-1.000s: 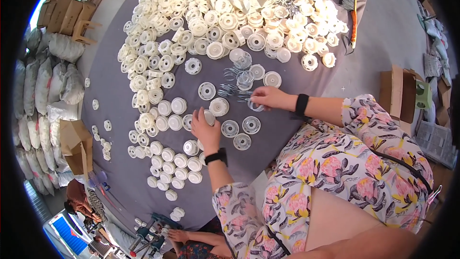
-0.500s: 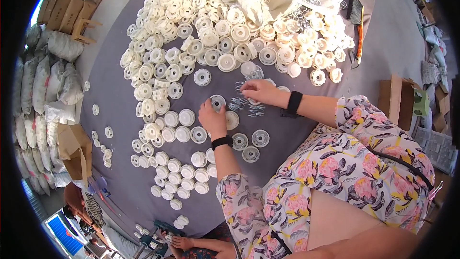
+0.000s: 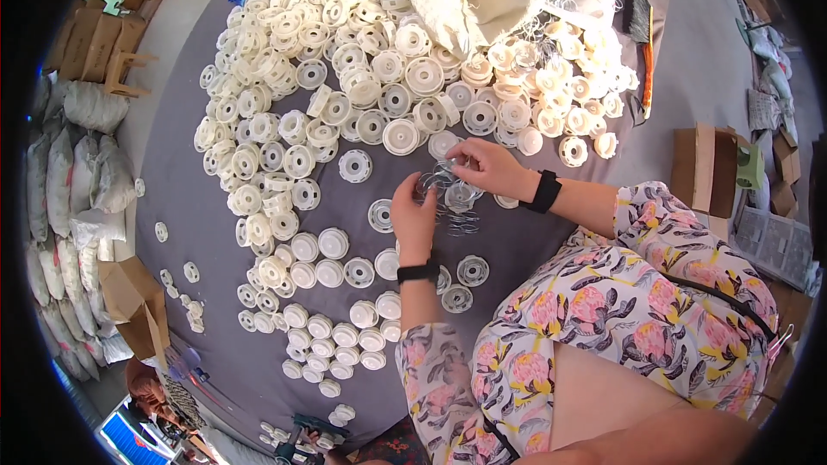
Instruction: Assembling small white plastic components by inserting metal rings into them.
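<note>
Across the dark grey cloth [image 3: 177,181], cream plastic rings [image 3: 276,47] lie heaped toward the far side, beside a pale sack [image 3: 448,9]; a brush [image 3: 637,17] lies near the right edge. White round caps [image 3: 321,327] sit grouped nearer the person. Thin wire springs [image 3: 463,226] rest on the cloth below the right hand [image 3: 491,170], with more between both hands. Left hand [image 3: 415,217]: thumb and fingers narrowly parted at the wire; right: fingertips bunched. Cannot tell how firmly either grips. Room, left: stacked sacks [image 3: 60,181], open cardboard box [image 3: 129,293], wooden stool [image 3: 129,73] on grey floor.
</note>
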`<state>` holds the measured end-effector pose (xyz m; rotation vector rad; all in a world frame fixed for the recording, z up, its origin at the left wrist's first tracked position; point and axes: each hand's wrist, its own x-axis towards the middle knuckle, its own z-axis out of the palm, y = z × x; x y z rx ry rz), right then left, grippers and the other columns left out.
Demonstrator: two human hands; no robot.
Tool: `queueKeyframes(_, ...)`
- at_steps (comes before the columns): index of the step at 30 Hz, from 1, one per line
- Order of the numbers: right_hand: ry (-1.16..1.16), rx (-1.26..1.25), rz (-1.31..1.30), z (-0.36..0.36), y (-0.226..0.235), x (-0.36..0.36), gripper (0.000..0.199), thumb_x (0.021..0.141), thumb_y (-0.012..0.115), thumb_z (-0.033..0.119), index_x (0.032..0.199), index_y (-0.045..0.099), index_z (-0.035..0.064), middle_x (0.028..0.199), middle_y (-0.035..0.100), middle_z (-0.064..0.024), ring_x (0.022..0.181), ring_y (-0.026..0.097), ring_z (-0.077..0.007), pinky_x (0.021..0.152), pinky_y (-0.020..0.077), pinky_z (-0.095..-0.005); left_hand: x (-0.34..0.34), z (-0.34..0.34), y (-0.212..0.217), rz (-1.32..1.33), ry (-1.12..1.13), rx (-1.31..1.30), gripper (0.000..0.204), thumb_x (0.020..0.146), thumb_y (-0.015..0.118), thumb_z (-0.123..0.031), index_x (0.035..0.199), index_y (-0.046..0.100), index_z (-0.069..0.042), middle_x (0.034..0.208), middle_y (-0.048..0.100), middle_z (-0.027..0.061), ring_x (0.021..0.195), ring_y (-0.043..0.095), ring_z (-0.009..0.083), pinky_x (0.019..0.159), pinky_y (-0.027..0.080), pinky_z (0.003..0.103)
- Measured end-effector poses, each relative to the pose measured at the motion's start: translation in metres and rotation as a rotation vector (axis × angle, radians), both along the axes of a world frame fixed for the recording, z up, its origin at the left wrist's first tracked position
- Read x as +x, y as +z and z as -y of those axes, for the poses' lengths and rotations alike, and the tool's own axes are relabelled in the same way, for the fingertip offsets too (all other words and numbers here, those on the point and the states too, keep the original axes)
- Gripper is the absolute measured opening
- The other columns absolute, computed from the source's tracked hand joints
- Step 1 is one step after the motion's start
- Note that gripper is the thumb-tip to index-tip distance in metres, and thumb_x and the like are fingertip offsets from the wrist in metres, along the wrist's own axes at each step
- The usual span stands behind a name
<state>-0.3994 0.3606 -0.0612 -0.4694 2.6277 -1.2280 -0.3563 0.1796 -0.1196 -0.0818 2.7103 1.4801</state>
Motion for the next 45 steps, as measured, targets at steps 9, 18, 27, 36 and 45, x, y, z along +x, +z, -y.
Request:
queueKeyframes(9,0.109,-0.268,0.717,0.031,-0.002,0.005,0.035,0.087,0.057,0.028,0.110,0.057,0.0019,0.089,0.063,-0.0036,0.072,0.060,-0.0094,0.059,0.0487,-0.0242,0.049,0.004,0.024,0.086,0.472,0.834,0.024,0.085,0.056,-0.004,0.108,0.061,0.002,0.089,0.063,0.0053,0.073,0.056,0.0075,0.062,0.044,0.020)
queueKeyframes(18,0.160,-0.166,0.443,0.020,-0.015,0.022,0.029,0.084,0.058,0.025,0.102,0.060,0.0020,0.082,0.064,-0.0068,0.071,0.060,-0.0134,0.064,0.0480,-0.0285,0.131,0.129,-0.056,0.179,0.723,-0.031,0.034,0.075,0.067,-0.018,0.101,0.063,0.004,0.080,0.063,0.0125,0.071,0.058,0.0199,0.067,0.047,0.032)
queueKeyframes(27,0.189,0.376,-0.242,-0.030,-0.007,0.004,0.042,0.075,0.061,0.016,0.116,0.054,0.0105,0.114,0.049,-0.0127,0.103,0.049,-0.0303,0.084,0.0442,-0.0368,0.110,0.111,-0.019,0.009,0.816,-0.108,0.028,0.076,0.066,-0.012,0.101,0.059,0.000,0.090,0.053,0.0095,0.074,0.053,0.0187,0.069,0.045,0.031)
queueKeyframes(36,0.092,0.129,-0.017,-0.022,-0.035,0.003,0.048,0.071,0.066,0.016,0.116,0.050,0.0123,0.110,0.047,-0.0109,0.097,0.054,-0.0275,0.080,0.0469,-0.0355,0.014,-0.008,0.010,-0.304,0.004,-0.084,0.032,0.075,0.067,-0.011,0.105,0.058,-0.003,0.104,0.057,0.0142,0.085,0.057,0.0255,0.074,0.047,0.033)
queueKeyframes(45,-0.048,-0.011,0.039,-0.026,-0.007,0.001,0.046,0.077,0.067,0.025,0.118,0.053,0.0104,0.096,0.053,-0.0076,0.073,0.052,-0.0160,0.068,0.0459,-0.0293,0.003,-0.030,0.015,0.000,0.033,0.167,0.048,0.071,0.069,-0.006,0.116,0.055,-0.005,0.111,0.053,0.0138,0.086,0.058,0.0233,0.072,0.047,0.031)
